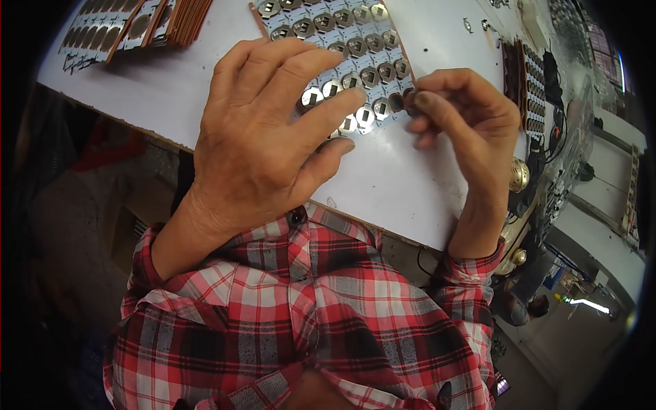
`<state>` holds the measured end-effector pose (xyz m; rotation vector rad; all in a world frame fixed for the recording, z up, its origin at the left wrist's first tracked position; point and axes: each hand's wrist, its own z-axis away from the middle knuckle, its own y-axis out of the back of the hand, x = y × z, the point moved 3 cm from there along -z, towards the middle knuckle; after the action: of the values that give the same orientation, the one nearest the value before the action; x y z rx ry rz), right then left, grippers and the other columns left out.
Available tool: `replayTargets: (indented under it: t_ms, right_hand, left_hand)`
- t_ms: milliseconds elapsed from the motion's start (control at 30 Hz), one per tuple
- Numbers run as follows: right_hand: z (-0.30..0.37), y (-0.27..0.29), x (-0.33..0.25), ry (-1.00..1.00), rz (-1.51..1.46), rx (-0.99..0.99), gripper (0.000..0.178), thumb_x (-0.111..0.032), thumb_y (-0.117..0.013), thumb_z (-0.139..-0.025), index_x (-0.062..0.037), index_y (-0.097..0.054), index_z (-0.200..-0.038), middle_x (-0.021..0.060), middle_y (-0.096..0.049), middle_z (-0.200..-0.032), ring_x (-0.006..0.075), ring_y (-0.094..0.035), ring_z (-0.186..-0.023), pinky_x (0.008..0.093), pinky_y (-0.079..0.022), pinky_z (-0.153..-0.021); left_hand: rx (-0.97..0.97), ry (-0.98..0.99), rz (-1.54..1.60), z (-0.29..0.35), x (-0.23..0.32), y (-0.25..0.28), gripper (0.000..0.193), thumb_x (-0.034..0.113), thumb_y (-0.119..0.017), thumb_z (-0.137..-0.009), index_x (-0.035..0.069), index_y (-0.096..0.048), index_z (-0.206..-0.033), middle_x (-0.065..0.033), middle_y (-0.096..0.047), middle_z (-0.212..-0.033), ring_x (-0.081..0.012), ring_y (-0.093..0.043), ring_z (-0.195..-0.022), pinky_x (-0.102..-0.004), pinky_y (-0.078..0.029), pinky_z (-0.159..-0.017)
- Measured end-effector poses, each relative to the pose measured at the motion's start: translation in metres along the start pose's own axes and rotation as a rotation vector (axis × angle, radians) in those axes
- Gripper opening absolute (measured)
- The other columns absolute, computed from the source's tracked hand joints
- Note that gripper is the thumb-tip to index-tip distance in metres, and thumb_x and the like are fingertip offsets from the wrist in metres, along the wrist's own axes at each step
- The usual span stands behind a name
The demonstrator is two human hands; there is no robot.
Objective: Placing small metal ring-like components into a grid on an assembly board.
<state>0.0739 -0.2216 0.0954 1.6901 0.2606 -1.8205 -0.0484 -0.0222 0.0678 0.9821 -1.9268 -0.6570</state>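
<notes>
A pale blue circuit board panel (pixel 385 89) lies on the white table, carrying rows of round silver metal parts (pixel 357 46) with small dark slots. My left hand (pixel 263 130) rests over the panel's left and near side, fingers spread and slightly bent, hiding part of the rows. At the panel's right near corner, my right hand (pixel 465 113) pinches with thumb and forefinger. A small dark round piece (pixel 408 100) shows at those fingertips; what it is, and whether it is loose or part of the panel, I cannot tell.
Stacked panels with copper-coloured edges (pixel 181 24) stand at the far left. More panels (pixel 533 89) stand at the right, beside dark cables. Small metal bits (pixel 468 25) lie on the table (pixel 369 178) at the far right. A person (pixel 529 311) is in the background, lower right.
</notes>
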Motion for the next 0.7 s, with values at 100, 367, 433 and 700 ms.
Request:
replayTargets:
  t_ms: [100, 367, 433, 700]
  right_hand:
    - [-0.001, -0.008, 0.004, -0.006, 0.075, -0.007, 0.013, -0.001, -0.071, -0.095, 0.0038, -0.071, -0.108, 0.0056, -0.072, -0.082, 0.0083, -0.065, -0.065, 0.0192, -0.048, -0.048]
    - [0.005, -0.018, 0.0, 0.078, 0.166, 0.039, 0.011, -0.002, -0.072, -0.095, 0.0025, -0.07, -0.104, 0.0017, -0.07, -0.084, 0.0042, -0.061, -0.067, 0.0175, -0.045, -0.056]
    - [0.005, -0.015, 0.002, 0.141, 0.255, 0.018, 0.01, -0.001, -0.073, -0.094, 0.0024, -0.071, -0.103, 0.0012, -0.07, -0.084, 0.0044, -0.062, -0.071, 0.0178, -0.047, -0.06]
    - [-0.001, -0.005, 0.009, 0.154, 0.274, -0.054, 0.01, 0.004, -0.073, -0.092, 0.0025, -0.074, -0.102, 0.0021, -0.071, -0.09, 0.0073, -0.066, -0.084, 0.0202, -0.052, -0.074]
  left_hand:
    - [0.002, 0.014, -0.014, 0.001, 0.001, 0.002, 0.049, 0.018, -0.085, -0.066, 0.015, -0.076, -0.115, -0.0104, -0.066, -0.129, -0.0322, -0.059, -0.123, -0.0475, -0.045, -0.103]
    - [-0.024, 0.041, 0.014, 0.0, 0.002, 0.003, 0.048, 0.017, -0.084, -0.068, 0.014, -0.076, -0.116, -0.0117, -0.065, -0.13, -0.0325, -0.058, -0.126, -0.049, -0.044, -0.106]
    - [-0.022, 0.041, 0.017, 0.001, 0.002, 0.003, 0.048, 0.017, -0.084, -0.068, 0.014, -0.076, -0.116, -0.0118, -0.065, -0.131, -0.0328, -0.058, -0.125, -0.0492, -0.044, -0.106]
    - [-0.035, 0.053, 0.036, -0.001, 0.002, 0.003, 0.05, 0.017, -0.084, -0.069, 0.014, -0.075, -0.118, -0.0114, -0.065, -0.13, -0.0328, -0.058, -0.124, -0.0481, -0.044, -0.104]
